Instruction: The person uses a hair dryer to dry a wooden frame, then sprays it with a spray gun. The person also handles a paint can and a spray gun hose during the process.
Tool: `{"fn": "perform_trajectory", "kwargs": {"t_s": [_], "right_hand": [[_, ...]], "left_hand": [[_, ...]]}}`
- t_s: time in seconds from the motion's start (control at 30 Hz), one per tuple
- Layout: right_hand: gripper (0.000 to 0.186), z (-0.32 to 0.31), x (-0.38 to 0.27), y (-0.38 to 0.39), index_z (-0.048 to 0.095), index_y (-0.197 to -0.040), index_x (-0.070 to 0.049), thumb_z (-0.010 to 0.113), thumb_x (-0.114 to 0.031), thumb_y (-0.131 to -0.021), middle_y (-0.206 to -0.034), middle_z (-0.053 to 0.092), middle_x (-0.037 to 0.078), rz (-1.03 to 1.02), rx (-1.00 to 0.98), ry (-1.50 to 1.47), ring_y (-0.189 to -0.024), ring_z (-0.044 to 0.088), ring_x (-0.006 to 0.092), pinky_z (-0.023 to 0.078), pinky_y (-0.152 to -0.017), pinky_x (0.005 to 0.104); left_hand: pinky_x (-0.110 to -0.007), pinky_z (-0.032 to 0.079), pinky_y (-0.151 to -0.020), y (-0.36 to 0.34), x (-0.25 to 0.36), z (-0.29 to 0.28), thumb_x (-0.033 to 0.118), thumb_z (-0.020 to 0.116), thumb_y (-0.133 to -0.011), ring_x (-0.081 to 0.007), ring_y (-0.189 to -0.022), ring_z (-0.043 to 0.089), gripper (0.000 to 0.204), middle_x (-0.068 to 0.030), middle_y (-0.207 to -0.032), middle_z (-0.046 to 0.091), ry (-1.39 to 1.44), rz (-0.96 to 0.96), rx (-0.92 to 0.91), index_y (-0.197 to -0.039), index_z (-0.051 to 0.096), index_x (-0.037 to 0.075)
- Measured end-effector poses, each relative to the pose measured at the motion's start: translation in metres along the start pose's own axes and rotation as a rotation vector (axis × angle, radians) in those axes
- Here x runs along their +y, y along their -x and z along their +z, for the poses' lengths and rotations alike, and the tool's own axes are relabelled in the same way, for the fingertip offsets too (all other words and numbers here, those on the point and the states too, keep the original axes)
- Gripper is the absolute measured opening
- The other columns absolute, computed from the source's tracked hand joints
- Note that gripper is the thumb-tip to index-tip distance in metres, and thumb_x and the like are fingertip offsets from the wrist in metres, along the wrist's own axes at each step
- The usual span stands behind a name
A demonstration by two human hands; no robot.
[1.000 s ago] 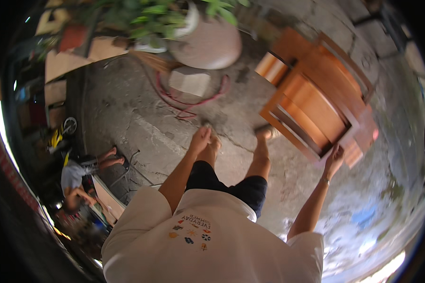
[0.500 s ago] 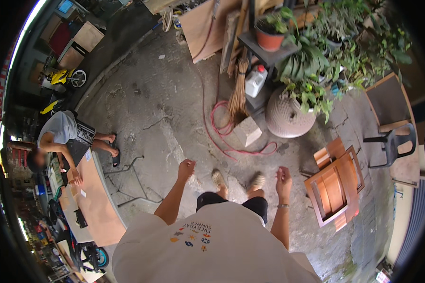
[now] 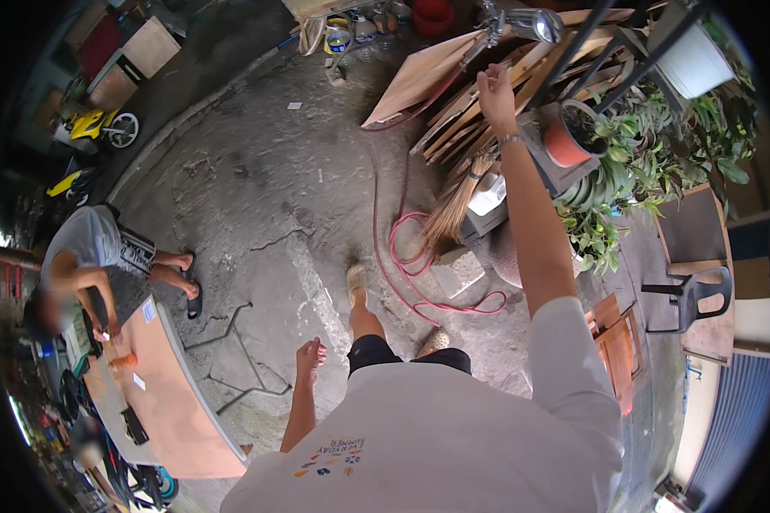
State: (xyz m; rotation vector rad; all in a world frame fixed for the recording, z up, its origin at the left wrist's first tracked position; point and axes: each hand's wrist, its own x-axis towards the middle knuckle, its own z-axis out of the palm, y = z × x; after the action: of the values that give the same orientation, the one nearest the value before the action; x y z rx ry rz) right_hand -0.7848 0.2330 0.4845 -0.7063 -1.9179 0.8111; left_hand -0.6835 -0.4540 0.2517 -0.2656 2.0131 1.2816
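Observation:
My right hand [image 3: 496, 96] is stretched far forward and to the right, empty, with its fingers loosely bent and apart. It is over the leaning stack of wooden boards [image 3: 462, 115], just short of a metal tap [image 3: 491, 24] with a hose. I cannot tell whether it touches a board. My left hand [image 3: 310, 357] hangs low beside my thigh above the concrete floor, its fingers half curled with nothing seen in them.
Right of the boards are a potted plant [image 3: 573, 135], a straw broom [image 3: 460, 205] and a white jug [image 3: 488, 195]. A red hose [image 3: 393, 248] loops past a concrete block [image 3: 458, 272]. At left, another person [image 3: 94, 244] leans over a wooden table [image 3: 175, 385]. A grey chair [image 3: 689, 299] stands right.
My right arm has risen from my side and reached forward over the boards. I have stepped forward, so the boards and plants are nearer. My left hand has moved slightly back.

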Motion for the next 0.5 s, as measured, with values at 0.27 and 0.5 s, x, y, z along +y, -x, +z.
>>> {"fn": "perform_trajectory", "kwargs": {"t_s": [0.27, 0.5], "right_hand": [[0.035, 0.090, 0.036, -0.075, 0.051, -0.120, -0.001, 0.055, -0.031, -0.102, -0.105, 0.060, 0.004, 0.248, 0.301, -0.567, -0.092, 0.053, 0.0129, 0.045, -0.086, 0.0299], [0.030, 0.088, 0.008, -0.089, 0.052, -0.106, -0.001, 0.059, -0.029, -0.099, -0.090, 0.060, 0.005, 0.000, 0.406, -0.123, -0.079, 0.053, 0.0128, 0.045, -0.073, 0.0311]], "left_hand": [[-0.025, 0.044, -0.063, -0.149, 0.164, -0.012, 0.036, 0.056, -0.099, -0.0088, -0.068, 0.055, 0.037, -0.0006, -0.073, 0.061, -0.120, 0.047, -0.301, -0.087, 0.067, 0.003], [-0.034, 0.044, -0.066, -0.237, 0.356, 0.048, 0.027, 0.057, -0.098, -0.0215, -0.068, 0.056, 0.028, -0.0057, -0.072, 0.060, -0.312, 0.546, -0.520, -0.088, 0.060, 0.001]]}}
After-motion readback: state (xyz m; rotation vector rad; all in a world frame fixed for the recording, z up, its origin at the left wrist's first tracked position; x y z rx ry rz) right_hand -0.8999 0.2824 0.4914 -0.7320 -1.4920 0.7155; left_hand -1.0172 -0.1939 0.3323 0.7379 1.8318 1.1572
